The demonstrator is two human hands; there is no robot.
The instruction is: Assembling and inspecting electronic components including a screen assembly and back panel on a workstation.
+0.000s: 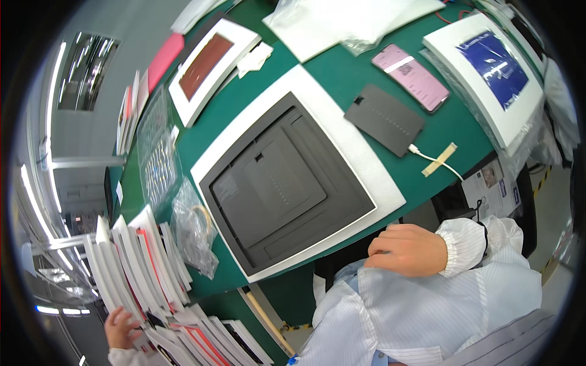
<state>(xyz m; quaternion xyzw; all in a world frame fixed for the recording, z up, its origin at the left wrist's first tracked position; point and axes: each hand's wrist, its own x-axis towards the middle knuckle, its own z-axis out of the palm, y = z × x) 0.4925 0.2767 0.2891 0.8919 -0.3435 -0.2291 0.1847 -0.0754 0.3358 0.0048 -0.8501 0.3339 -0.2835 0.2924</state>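
My left hand [121, 328], at the lower left, has its fingers apart beside a row of white-edged frames [131, 262] standing on edge. Whether its fingertips touch them I cannot tell. My right hand [408, 250] rests against my white gown near the table's front edge, fingers curled in, with nothing seen in it. Between the hands, a dark grey rectangular frame [293, 183] lies on a white foam sheet [375, 183], with a raised panel on its upper face. Neither hand touches it.
A grey flat box [384, 119] with a white cable [441, 161] taped down lies beside a pink-screened phone [410, 76]. Framed panels sit at far left [207, 67] and right [497, 70]. Clear plastic bags [194, 229] and a clear tray [157, 161] line the left.
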